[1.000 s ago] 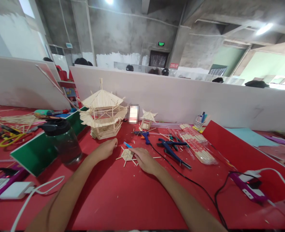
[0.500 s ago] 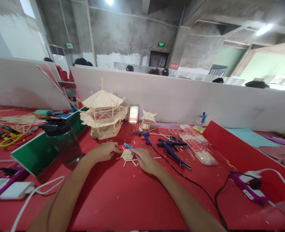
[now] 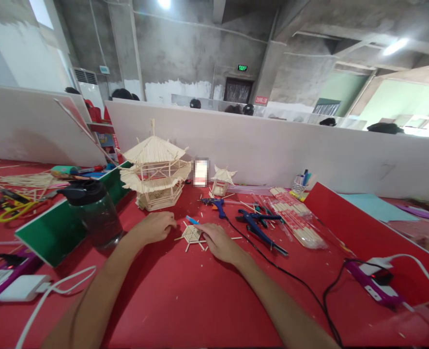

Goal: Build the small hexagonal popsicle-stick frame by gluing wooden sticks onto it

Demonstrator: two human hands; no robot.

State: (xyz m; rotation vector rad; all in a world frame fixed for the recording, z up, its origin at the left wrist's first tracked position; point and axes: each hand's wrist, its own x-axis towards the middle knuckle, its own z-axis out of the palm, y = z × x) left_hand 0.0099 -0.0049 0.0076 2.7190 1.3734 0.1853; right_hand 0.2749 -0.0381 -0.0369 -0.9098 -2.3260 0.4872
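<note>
head view: a small web-shaped piece made of pale sticks [image 3: 191, 235] lies flat on the red tabletop [image 3: 196, 310], between the person's two hands, with several stick ends jutting past its outer ring. the right hand [image 3: 218, 241] reaches in from its right side, fingers at the edge of the piece, and a slim blue pen-like item [image 3: 192, 220] shows just beyond the fingertips; i cannot tell whether that grip is clamped on it or only resting by it. the left hand [image 3: 158, 227] is on the other side, just beside the piece and apart from it, fingers bent inward; nothing shows in that grip, and whether its fingertips are together or apart i cannot tell. behind the left hand stands a large two-roofed stick pavilion [image 3: 154, 151], upright, and farther to the right a much smaller stick pavilion [image 3: 224, 174], near the white partition [image 3: 290, 145]. a blue glue gun [image 3: 219, 207] lies in front of the small one, a black cord trailing from it past the right arm. to its right are a dark blue cutting tool [image 3: 258, 230] and clear packets of sticks [image 3: 298, 220]. a dark lidded bottle [image 3: 100, 215] stands beyond the left forearm, beside a low green board [image 3: 42, 242].
</note>
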